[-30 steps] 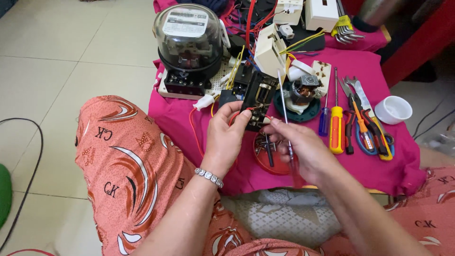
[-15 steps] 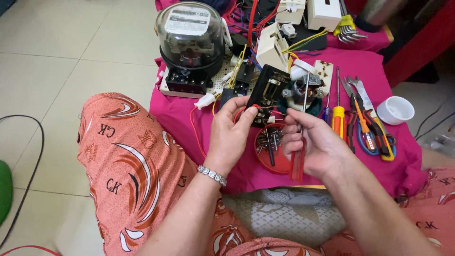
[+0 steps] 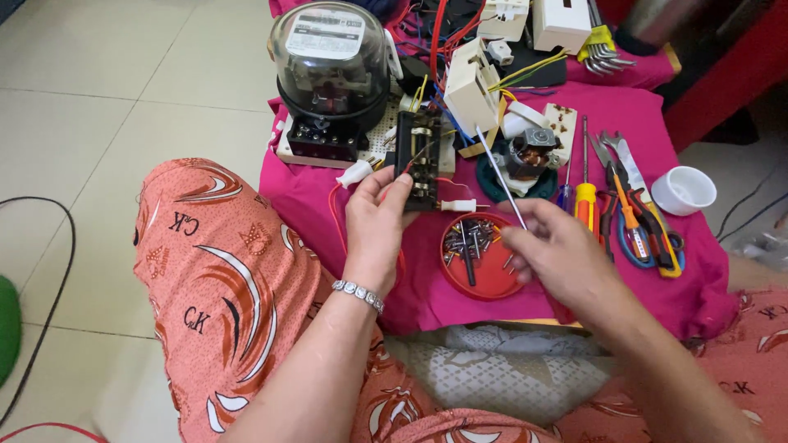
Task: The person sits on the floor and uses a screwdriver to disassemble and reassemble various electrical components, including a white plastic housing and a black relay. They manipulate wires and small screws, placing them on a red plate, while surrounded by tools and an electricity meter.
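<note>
My left hand point(image 3: 379, 215) grips a black terminal block point(image 3: 419, 159) by its lower end, holding it upright above the pink cloth point(image 3: 361, 205). Red wires with white plugs hang from the block. My right hand point(image 3: 562, 256) holds a screwdriver point(image 3: 502, 178) with a red handle; its thin metal shaft points up and to the left, its tip close to the block's right side. Just below the two hands sits a red round lid point(image 3: 484, 271) with several screws and small metal parts in it.
A glass-domed electric meter point(image 3: 330, 61) stands on a white base at the back. To the right lie a small motor point(image 3: 532, 152), a yellow-handled screwdriver point(image 3: 584, 199), pliers and cutters point(image 3: 636, 209), and a white cup point(image 3: 683, 189). Tiled floor lies to the left.
My left hand has turned the black block upright and shifted it left. My right hand has drawn the screwdriver back from the block, with its shaft now slanting up-left.
</note>
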